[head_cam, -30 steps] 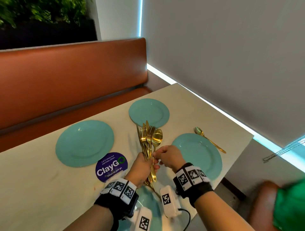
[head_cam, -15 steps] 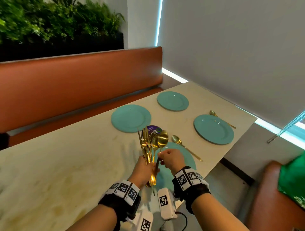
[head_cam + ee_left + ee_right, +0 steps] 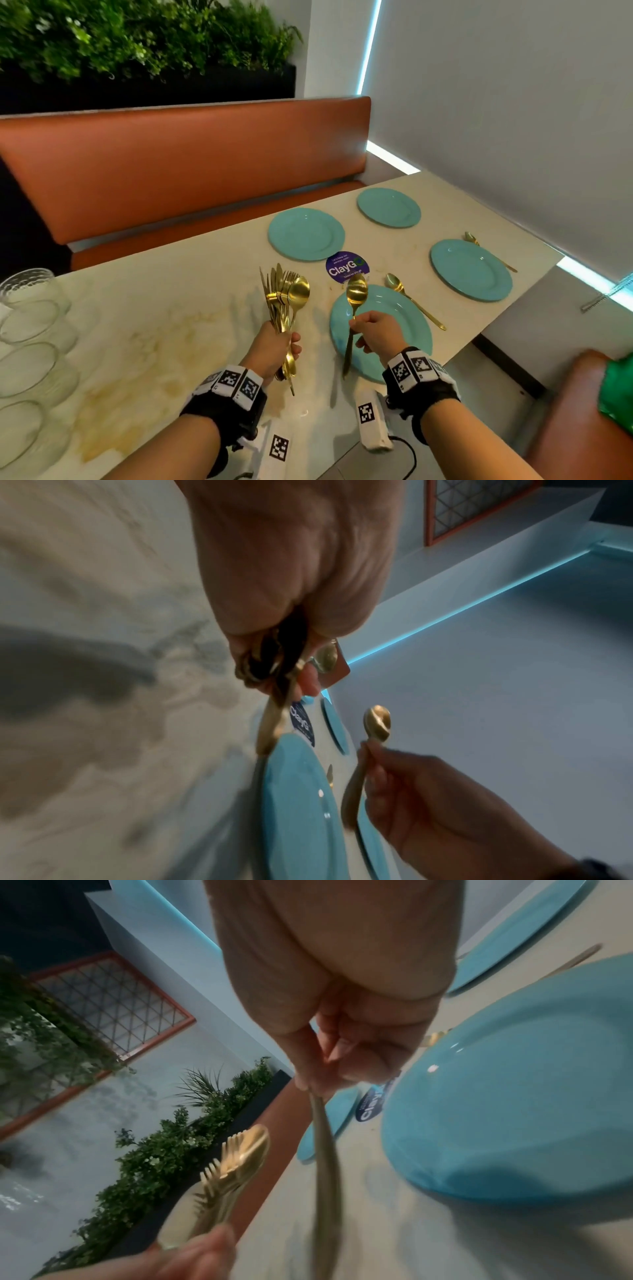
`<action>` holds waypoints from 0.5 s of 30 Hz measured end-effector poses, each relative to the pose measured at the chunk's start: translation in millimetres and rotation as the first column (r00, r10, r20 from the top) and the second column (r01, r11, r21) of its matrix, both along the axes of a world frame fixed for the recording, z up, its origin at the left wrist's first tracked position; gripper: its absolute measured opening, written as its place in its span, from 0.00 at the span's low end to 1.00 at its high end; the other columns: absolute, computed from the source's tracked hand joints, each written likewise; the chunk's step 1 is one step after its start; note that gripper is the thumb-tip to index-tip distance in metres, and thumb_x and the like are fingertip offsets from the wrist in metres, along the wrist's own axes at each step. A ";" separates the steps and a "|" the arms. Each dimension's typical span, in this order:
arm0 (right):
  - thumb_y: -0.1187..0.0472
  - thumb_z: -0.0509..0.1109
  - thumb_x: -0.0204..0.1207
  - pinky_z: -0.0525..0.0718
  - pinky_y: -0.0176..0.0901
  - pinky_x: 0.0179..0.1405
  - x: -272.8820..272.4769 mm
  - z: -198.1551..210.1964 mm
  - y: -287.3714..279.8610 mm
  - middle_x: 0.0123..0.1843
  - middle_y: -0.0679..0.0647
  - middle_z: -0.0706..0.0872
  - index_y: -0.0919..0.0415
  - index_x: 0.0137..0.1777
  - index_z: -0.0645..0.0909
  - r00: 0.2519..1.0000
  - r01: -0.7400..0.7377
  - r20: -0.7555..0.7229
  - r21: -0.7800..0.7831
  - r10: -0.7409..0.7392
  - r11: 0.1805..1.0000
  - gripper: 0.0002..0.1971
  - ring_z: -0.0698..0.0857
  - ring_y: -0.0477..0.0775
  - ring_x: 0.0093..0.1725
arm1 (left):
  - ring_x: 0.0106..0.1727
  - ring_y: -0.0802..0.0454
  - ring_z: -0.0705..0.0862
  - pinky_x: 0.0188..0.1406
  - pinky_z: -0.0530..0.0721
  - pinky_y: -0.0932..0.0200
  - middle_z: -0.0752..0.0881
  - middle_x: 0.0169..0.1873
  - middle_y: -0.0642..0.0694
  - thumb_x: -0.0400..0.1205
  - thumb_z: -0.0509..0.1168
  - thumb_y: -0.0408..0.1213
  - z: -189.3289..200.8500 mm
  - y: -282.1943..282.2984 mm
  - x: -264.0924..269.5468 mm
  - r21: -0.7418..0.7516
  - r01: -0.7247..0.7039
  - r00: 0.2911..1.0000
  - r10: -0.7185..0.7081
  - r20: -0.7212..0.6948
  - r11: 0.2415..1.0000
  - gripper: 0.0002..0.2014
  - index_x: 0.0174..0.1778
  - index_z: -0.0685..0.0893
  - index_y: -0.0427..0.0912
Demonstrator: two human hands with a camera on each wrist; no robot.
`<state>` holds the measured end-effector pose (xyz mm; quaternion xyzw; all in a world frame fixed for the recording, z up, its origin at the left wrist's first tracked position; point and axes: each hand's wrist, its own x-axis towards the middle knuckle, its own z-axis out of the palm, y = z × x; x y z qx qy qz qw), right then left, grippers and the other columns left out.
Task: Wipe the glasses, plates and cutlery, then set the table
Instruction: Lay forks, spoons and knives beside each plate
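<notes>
Plates, four round blue-green ones, are lying on the long pale marble table (image 3: 144,335), which is standing in front of an orange padded bench (image 3: 178,161). Behind the bench, green leafy plants (image 3: 137,34) are growing in a dark box. The nearest blue-green plate (image 3: 400,318) is sitting at the table's near edge. Another plate (image 3: 471,269) is lying by the right edge, one plate (image 3: 306,233) is near the far edge, and the last plate (image 3: 388,207) is close to the far right corner.

Clear bumpy glasses (image 3: 27,308) are standing in a row at the left end of the table. A round purple sticker (image 3: 346,267) is sitting between the plates.

The left hand (image 3: 274,349) is curling tight around a bunch of gold forks, knives and spoons (image 3: 284,298), holding it upright above the table. The right hand (image 3: 376,334) is pinching one gold spoon (image 3: 356,294) by its handle, bowl up, above the nearest plate.

A gold spoon (image 3: 411,301) is lying just beside the nearest plate. Another small gold spoon (image 3: 486,250) is lying beside the right-edge plate.
</notes>
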<state>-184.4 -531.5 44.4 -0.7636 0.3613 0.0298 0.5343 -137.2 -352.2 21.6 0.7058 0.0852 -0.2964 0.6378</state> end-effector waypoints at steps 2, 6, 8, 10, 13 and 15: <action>0.65 0.68 0.77 0.80 0.38 0.27 11.8 10.0 8.2 0.37 0.57 0.85 0.63 0.39 0.80 0.996 0.047 0.070 0.127 -0.056 0.991 0.05 0.81 0.50 0.28 | 0.39 0.50 0.83 0.35 0.83 0.58 0.80 0.42 0.42 0.86 0.53 0.28 7.1 -6.9 3.1 -0.042 0.000 1.000 0.000 -0.001 0.999 0.10 0.63 0.70 0.35; 0.70 0.65 0.78 0.85 0.37 0.24 39.4 22.5 22.2 0.30 0.59 0.82 0.65 0.40 0.76 0.982 0.064 0.144 0.364 -0.124 0.929 0.06 0.81 0.49 0.22 | 0.41 0.45 0.87 0.37 0.85 0.52 0.82 0.46 0.37 0.85 0.53 0.28 14.8 -27.0 16.1 -0.031 0.035 0.999 -0.035 0.018 0.999 0.11 0.62 0.72 0.31; 0.70 0.64 0.79 0.85 0.36 0.23 55.6 22.9 21.4 0.27 0.59 0.81 0.64 0.38 0.75 0.980 0.058 0.152 0.396 -0.128 0.917 0.07 0.81 0.47 0.18 | 0.37 0.46 0.87 0.31 0.84 0.56 0.82 0.43 0.38 0.86 0.53 0.30 15.9 -36.0 25.8 -0.029 0.057 0.997 -0.056 0.048 0.998 0.09 0.58 0.74 0.32; 0.70 0.64 0.79 0.85 0.36 0.22 73.2 19.3 15.0 0.26 0.59 0.82 0.64 0.38 0.75 0.982 0.056 0.146 0.396 -0.123 0.917 0.08 0.81 0.46 0.17 | 0.33 0.49 0.84 0.26 0.81 0.59 0.81 0.39 0.41 0.86 0.54 0.33 17.3 -44.4 37.9 0.002 0.075 0.994 -0.075 0.074 0.997 0.07 0.52 0.75 0.36; 0.70 0.64 0.79 0.84 0.36 0.22 98.6 13.5 1.5 0.21 0.56 0.82 0.65 0.37 0.77 0.984 0.036 0.142 0.421 -0.105 0.906 0.09 0.82 0.47 0.17 | 0.29 0.53 0.78 0.24 0.74 0.61 0.79 0.35 0.42 0.86 0.56 0.36 16.0 -57.8 60.4 0.080 0.058 0.993 -0.066 0.102 0.995 0.03 0.50 0.72 0.41; 0.67 0.66 0.79 0.84 0.39 0.23 118.6 10.5 -9.0 0.23 0.56 0.83 0.64 0.36 0.77 0.989 0.022 0.124 0.390 -0.077 0.920 0.09 0.82 0.50 0.19 | 0.28 0.53 0.76 0.22 0.72 0.62 0.79 0.34 0.43 0.86 0.55 0.37 16.5 -68.6 79.1 0.125 0.047 0.991 -0.062 0.115 0.991 0.03 0.52 0.70 0.43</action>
